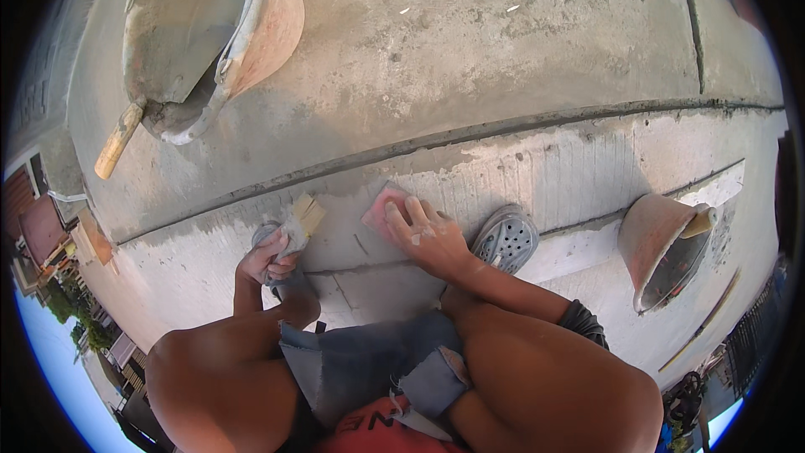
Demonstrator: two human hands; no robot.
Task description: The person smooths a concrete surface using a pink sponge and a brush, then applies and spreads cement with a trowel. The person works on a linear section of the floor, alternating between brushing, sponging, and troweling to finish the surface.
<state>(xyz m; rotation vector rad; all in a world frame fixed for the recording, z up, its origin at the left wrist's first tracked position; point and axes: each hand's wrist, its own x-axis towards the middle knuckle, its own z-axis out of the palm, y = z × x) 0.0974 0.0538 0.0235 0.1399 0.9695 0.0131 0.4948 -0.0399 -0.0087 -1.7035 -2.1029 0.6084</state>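
Right hand [429, 239] spread flat on pink sponge [384, 205] against wet concrete ledge [545, 172]; left hand [267, 260], at nine o'clock, closed round stiff brush [300, 220]. Sponge likely soft, light; best pressed by palm.

Left hand [268, 258] fisted, right hand [428, 235] flat, fingers spread.

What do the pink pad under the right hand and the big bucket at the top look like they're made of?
The pink pad under the right hand looks like soft foam or sponge: matte, thick, rounded at the corners. The big bucket looks like orange plastic, smooth-walled with a thin rim, its inside coated in grey cement.
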